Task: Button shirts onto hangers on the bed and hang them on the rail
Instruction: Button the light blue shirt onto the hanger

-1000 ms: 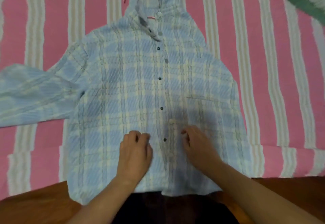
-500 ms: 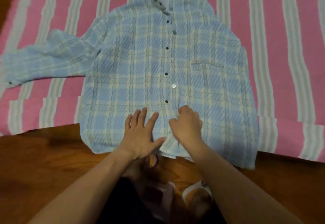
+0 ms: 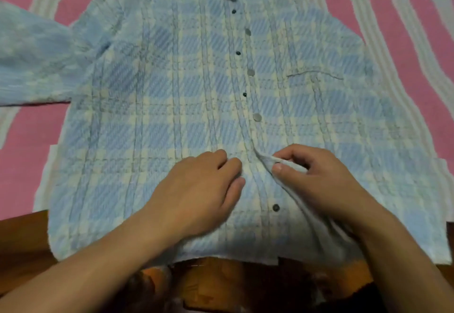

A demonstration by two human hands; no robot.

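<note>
Our right hand (image 3: 317, 177) now pinches the loose front edge of the shirt (image 3: 152, 106) and lifts it up into a little fold. Half a second ago this hand sat lower, near the hem, with its fingers just bunched on the cloth. Our left hand (image 3: 204, 187) was spread flat then, with the fingers wide. Now its fingers are curled in, and the tips press the other front edge down, just beside the right hand. We cannot tell if it grips any cloth.

Both hands have moved up from the hem to the spot below the last closed button (image 3: 257, 117). One dark button (image 3: 276, 207) sits open between the hands and the hem. So we think we are about to close the next button here.

The blue checked shirt lies flat on the pink striped bed cover (image 3: 417, 42), and its hem hangs over the wooden edge (image 3: 22, 234). One sleeve (image 3: 32, 60) stretches out to the left. The collar is at the top of the view, and we cannot see the hanger now. The rail is not in view.
</note>
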